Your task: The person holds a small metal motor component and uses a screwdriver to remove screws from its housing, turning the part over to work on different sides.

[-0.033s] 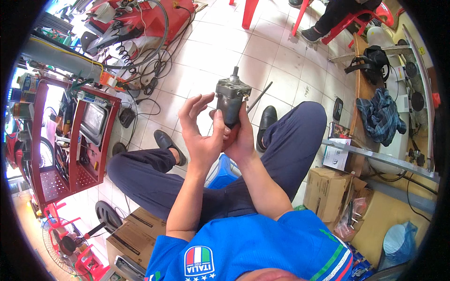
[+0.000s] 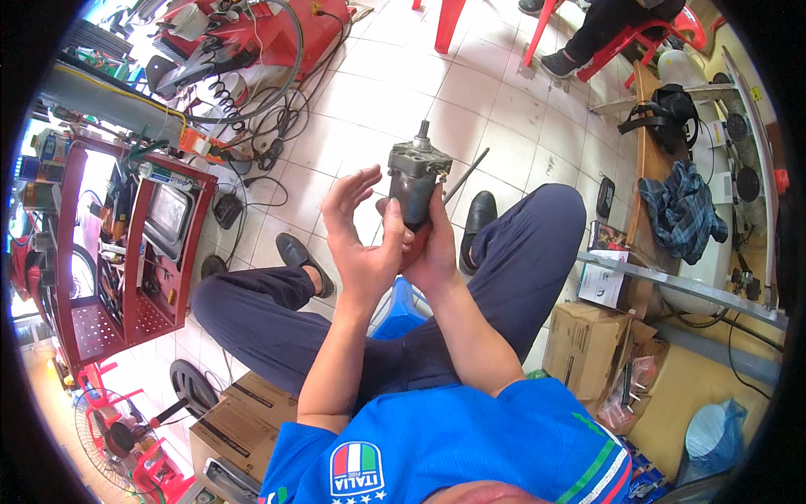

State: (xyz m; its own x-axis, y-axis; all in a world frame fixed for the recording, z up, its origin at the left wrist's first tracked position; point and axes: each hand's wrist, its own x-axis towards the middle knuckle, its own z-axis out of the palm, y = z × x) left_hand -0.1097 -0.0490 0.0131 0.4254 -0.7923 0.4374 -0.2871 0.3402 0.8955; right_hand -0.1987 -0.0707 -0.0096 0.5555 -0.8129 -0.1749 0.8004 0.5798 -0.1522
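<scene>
A dark starter motor [image 2: 411, 186] with a grey metal end and a thin shaft pointing up is held in front of me, over the floor between my knees. My right hand [image 2: 434, 249] grips its body from the right and below; part of that grip is hidden behind my left hand. On the other side, my left hand [image 2: 363, 252] has its fingers stretched out and apart from the motor, while its thumb lies against the casing. A thin black rod-like piece [image 2: 467, 175] slants up to the right beside the motor; where it starts is hidden.
A dark red tool rack [image 2: 126, 323] stands at the left, near tangled cables [image 2: 273, 126] and a red machine [image 2: 323, 38]. Cardboard boxes [image 2: 585, 346] sit at my right. A wooden bench [image 2: 642, 193] carries a plaid cloth [image 2: 684, 210]. Another person's leg [image 2: 592, 38] shows at top right.
The fingers of my left hand have shifted slightly, and the motor has moved a tiny bit to the right. Everything else looks the same.
</scene>
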